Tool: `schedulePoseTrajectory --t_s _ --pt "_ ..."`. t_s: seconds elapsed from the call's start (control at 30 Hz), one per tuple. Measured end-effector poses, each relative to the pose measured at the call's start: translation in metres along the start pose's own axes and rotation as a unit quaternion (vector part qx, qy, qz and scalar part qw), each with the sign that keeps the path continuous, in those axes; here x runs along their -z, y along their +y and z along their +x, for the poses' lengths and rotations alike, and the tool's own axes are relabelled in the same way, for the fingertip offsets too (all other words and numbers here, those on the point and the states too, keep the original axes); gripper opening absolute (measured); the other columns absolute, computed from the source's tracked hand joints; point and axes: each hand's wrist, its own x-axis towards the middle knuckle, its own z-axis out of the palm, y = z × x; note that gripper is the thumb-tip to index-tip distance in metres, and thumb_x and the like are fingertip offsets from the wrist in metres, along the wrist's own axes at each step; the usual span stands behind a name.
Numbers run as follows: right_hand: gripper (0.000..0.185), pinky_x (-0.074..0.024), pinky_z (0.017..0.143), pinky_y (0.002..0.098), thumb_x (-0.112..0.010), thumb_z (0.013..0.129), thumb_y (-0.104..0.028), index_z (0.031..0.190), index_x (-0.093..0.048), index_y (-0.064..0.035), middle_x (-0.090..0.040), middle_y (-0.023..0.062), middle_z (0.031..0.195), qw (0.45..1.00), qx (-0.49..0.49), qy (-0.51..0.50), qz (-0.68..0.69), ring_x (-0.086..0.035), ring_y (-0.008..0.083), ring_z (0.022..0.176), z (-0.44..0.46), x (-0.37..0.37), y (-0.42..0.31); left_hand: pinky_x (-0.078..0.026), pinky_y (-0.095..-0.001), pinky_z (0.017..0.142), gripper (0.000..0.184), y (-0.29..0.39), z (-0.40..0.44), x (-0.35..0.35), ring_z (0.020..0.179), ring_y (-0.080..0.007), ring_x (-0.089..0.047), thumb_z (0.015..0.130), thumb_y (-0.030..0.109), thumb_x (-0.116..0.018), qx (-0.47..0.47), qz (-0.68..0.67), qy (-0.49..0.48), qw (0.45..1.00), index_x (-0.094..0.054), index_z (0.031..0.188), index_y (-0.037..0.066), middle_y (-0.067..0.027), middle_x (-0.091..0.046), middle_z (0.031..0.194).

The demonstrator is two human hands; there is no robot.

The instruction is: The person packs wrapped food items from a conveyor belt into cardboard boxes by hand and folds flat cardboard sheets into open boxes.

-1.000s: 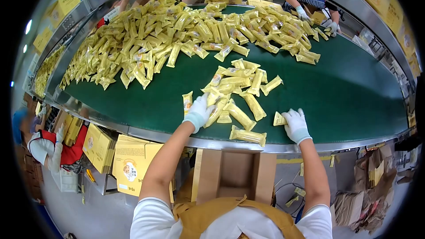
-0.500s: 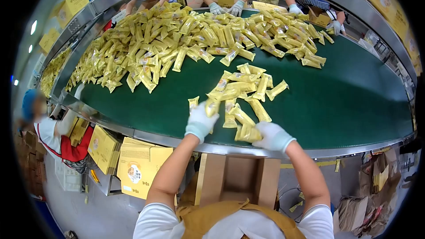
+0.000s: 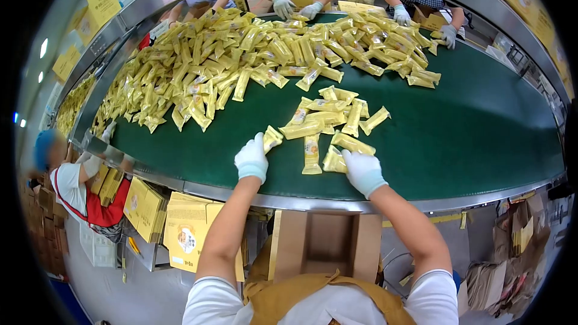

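Note:
My left hand (image 3: pixel 251 157), in a white glove, has its fingertips closed on the end of a small yellow wrapped packet (image 3: pixel 272 139) over the green belt (image 3: pixel 457 144). To its right, my gloved right hand (image 3: pixel 362 171) grips another yellow packet (image 3: pixel 334 160) near the belt's front edge; its fingers partly hide that packet. Just above these fingers lies a slanted packet (image 3: pixel 353 142). Between my hands one packet (image 3: pixel 311 155) points towards me. A small loose group of packets (image 3: pixel 328 105) lies beyond them.
A large heap of yellow packets (image 3: pixel 198 66) covers the far and left belt. Below the metal edge (image 3: pixel 421 206) stands an open brown carton (image 3: pixel 328 235). Flat yellow cartons (image 3: pixel 186 229) are stacked left. Co-workers' gloved hands (image 3: pixel 283 7) are across the belt; another person (image 3: pixel 72 180) is at left.
My left hand has shifted left and slightly away from the group. My right hand has moved up the belt, and fewer packets show between my hands. A co-worker's hands opposite have spread apart.

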Motion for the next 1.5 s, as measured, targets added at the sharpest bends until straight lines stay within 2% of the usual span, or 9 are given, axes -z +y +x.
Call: schedulePoseTrajectory --t_s 0.07,0.23,0.37,0.5,0.73,0.9,1.0,1.1,1.5 --pt "0.031 -0.0549 0.063 0.0393 -0.073 0.078 -0.024 0.102 -0.058 -0.0131 -0.066 0.0045 0.081 0.991 0.026 0.075 -0.104 -0.069 0.0259 0.071 -0.022 -0.008 0.017 -0.049 -0.0501 0.098 0.040 -0.021 -0.002 -0.023 0.098 -0.0288 -0.068 0.088 0.012 -0.064 -0.130 0.080 0.080 0.985 -0.055 0.127 0.016 -0.0070 -0.068 0.101" --pt "0.084 -0.0357 0.108 0.0488 -0.080 0.076 -0.043 0.142 -0.046 -0.0036 -0.056 0.0196 0.119 0.995 0.093 0.037 -0.001 -0.049 0.0352 0.120 -0.062 0.032 0.015 -0.034 -0.0550 0.111 0.097 -0.026 -0.036 -0.043 0.126 -0.0393 -0.050 0.077 0.059 -0.076 -0.232 0.106 0.080 0.963 -0.039 0.152 0.011 -0.0233 -0.054 0.132" --pt "0.099 -0.0384 0.106 0.0453 -0.082 0.072 -0.048 0.146 -0.039 0.0008 -0.056 0.0218 0.126 0.993 0.097 0.063 0.031 -0.051 0.0372 0.120 -0.065 0.011 0.030 -0.038 -0.0444 0.107 0.114 -0.011 -0.034 -0.002 0.127 -0.0363 -0.051 0.070 0.066 -0.078 -0.125 0.016 -0.054 0.991 -0.034 0.154 0.003 -0.0206 -0.052 0.136" --pt "0.113 -0.0410 0.099 0.0427 -0.088 0.056 -0.061 0.141 -0.046 0.0007 -0.061 0.0178 0.122 0.988 0.010 -0.145 0.057 -0.054 0.0359 0.113 -0.031 0.041 0.030 -0.036 -0.0434 0.106 0.121 -0.022 -0.022 -0.008 0.125 -0.0311 -0.053 0.069 0.067 -0.080 -0.175 0.062 -0.089 0.979 -0.028 0.155 0.000 -0.0185 -0.055 0.133" --pt "0.100 -0.0405 0.102 0.0421 -0.083 0.056 -0.069 0.124 -0.060 0.0007 -0.059 0.0205 0.119 0.968 -0.003 -0.243 0.066 -0.052 0.0371 0.117 -0.012 0.041 0.005 -0.040 -0.0455 0.107 0.123 -0.027 -0.025 0.006 0.124 -0.0340 -0.053 0.063 0.060 -0.086 -0.195 0.023 -0.148 0.969 -0.029 0.153 -0.002 -0.0199 -0.053 0.133" --pt "0.102 -0.0404 0.105 0.0430 -0.083 0.057 -0.067 0.125 -0.058 0.0040 -0.055 0.0224 0.125 0.981 -0.006 -0.165 0.104 -0.050 0.0380 0.120 0.002 0.044 0.013 -0.047 -0.0410 0.104 0.106 0.006 0.003 0.009 0.118 -0.0392 -0.052 0.061 0.048 -0.092 -0.243 -0.247 -0.092 0.934 -0.044 0.143 0.000 -0.0207 -0.050 0.126" --pt "0.104 -0.0422 0.106 0.0409 -0.087 0.056 -0.061 0.127 -0.055 0.0071 -0.050 0.0240 0.130 0.987 -0.006 -0.095 0.126 -0.048 0.0381 0.125 0.026 0.043 0.031 -0.047 -0.0449 0.105 0.105 0.039 0.037 0.001 0.130 -0.0398 -0.048 0.060 0.054 -0.090 -0.373 -0.140 0.019 0.917 -0.049 0.137 -0.005 -0.0247 -0.046 0.142" --pt "0.104 -0.0454 0.105 0.0401 -0.087 0.055 -0.062 0.124 -0.057 0.0097 -0.056 0.0273 0.126 0.962 -0.049 -0.158 0.219 -0.056 0.0406 0.117 0.049 0.032 0.044 -0.042 -0.0453 0.110 0.105 0.077 0.056 0.024 0.133 -0.0394 -0.047 0.058 0.059 -0.088 -0.295 -0.046 -0.217 0.929 -0.053 0.135 -0.004 -0.0248 -0.045 0.147" --pt "0.087 -0.0416 0.102 0.0452 -0.087 0.057 -0.055 0.120 -0.059 -0.0025 -0.054 0.0195 0.119 0.986 0.099 -0.078 0.108 -0.052 0.0378 0.114 -0.012 0.027 0.016 -0.039 -0.0426 0.109 0.103 0.031 0.011 0.026 0.125 -0.0385 -0.051 0.056 0.063 -0.086 -0.232 0.039 -0.151 0.960 -0.056 0.133 0.002 -0.0197 -0.054 0.133"
